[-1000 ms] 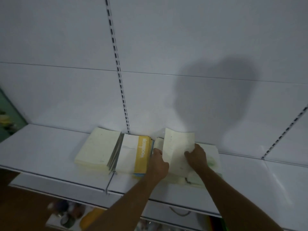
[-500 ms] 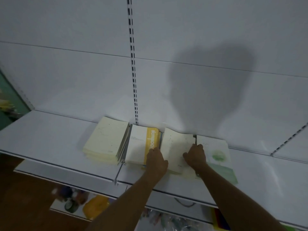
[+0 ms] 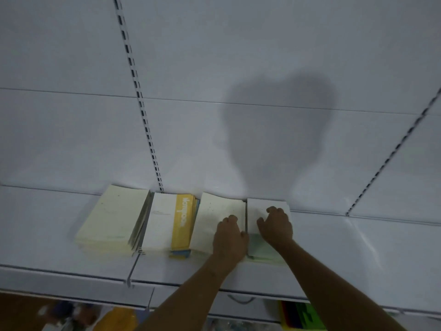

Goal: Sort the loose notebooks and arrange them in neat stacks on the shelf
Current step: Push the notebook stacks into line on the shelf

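Head view: left hand point(image 3: 229, 237) presses cream notebook point(image 3: 214, 220), fingers loosely bent; right hand point(image 3: 274, 225) rests on green-white notebook point(image 3: 259, 249), fingers curled, grip unclear. Both on shelf point(image 3: 358, 254), side by side.

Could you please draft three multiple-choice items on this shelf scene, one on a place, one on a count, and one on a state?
1. Where does the notebook with the yellow band lie?
A. second stack from the left
B. at the far right
C. on the lower shelf

2. How many stacks sit in the row on the shelf?
A. two
B. four
C. six

3. What is the left hand doing?
A. hanging beside the shelf
B. lifting a notebook in the air
C. resting on the cream stack

Answers: 1 A, it lies between the leftmost cream stack and the cream stack under the left hand. 2 B, four stacks lie side by side. 3 C, it rests on the stack's top cover, while the right hand rests on the white-and-green stack.
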A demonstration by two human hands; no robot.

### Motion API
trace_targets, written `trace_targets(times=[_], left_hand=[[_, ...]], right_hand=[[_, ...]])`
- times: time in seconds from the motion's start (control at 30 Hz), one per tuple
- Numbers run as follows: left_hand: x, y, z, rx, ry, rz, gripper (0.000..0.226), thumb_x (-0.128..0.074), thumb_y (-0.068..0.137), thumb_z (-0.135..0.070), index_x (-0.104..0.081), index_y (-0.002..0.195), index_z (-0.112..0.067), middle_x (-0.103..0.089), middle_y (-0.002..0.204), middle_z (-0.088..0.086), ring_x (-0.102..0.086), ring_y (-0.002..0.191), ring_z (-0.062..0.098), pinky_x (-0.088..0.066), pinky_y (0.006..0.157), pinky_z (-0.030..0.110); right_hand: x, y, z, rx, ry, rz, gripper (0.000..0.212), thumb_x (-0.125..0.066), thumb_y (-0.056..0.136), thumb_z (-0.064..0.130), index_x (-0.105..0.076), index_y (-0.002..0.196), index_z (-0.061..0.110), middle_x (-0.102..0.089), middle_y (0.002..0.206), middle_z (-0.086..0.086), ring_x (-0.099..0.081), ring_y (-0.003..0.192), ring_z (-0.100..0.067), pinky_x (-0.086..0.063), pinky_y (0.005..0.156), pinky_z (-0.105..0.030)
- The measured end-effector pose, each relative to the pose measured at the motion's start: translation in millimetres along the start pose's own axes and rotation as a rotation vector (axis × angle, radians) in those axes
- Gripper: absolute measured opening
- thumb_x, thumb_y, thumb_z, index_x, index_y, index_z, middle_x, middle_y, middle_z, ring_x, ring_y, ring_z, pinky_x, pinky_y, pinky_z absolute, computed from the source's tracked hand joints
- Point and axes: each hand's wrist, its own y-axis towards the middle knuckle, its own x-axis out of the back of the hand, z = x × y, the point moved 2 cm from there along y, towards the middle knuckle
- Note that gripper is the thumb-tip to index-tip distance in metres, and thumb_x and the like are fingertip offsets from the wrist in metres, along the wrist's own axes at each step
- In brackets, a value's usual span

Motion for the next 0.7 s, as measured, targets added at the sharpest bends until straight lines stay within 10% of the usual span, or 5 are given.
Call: trace_targets(times=[0.7], left_hand=[[-59.5, 36.8, -58.4, 0.299, -0.035, 0.153, 0.053, -0.064, 0.083, -0.031, -0.049, 0.123, 0.001, -0.058, 0.124, 0.017, -0.055, 0.116, 0.033, -0.047, 0.098, 0.038]], right_hand=[[5.5, 22.2, -79.2, -0.348, 0.449, 0.250, 0.040, -0.063, 0.083, 0.031, -0.063, 0.109, 0.002, -0.065, 0.106, -0.013, -0.059, 0.090, -0.025, -0.042, 0.073, -0.027]])
